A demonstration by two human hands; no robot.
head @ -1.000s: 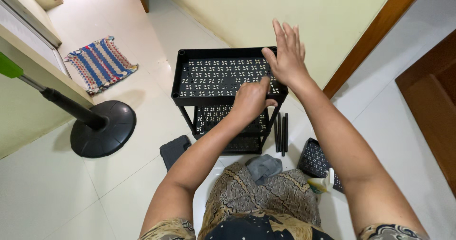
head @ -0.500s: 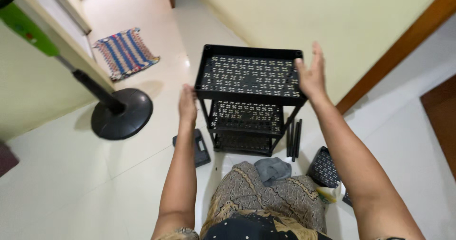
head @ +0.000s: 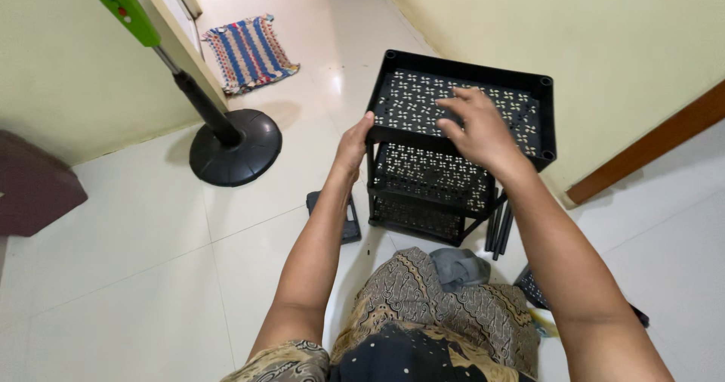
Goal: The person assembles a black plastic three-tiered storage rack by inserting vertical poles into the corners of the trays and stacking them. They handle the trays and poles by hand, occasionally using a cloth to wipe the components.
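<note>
Black plastic rack [head: 423, 178], light and stiff: my left hand [head: 353, 144] grips its 9 o'clock rim, right hand [head: 477, 129] spread flat on top.

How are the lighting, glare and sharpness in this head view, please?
Head view: soft, even light; a pale sheen on the floor tiles beside the striped mat; a faint shadow around the fan base; both hands, left and right, and the black shelf rack look sharp; straight lines bow slightly at the edges.

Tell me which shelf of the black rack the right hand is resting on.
The top shelf: the right hand lies flat on its perforated surface, while the left hand grips its near-left edge. The two lower shelves sit underneath, untouched.
</note>
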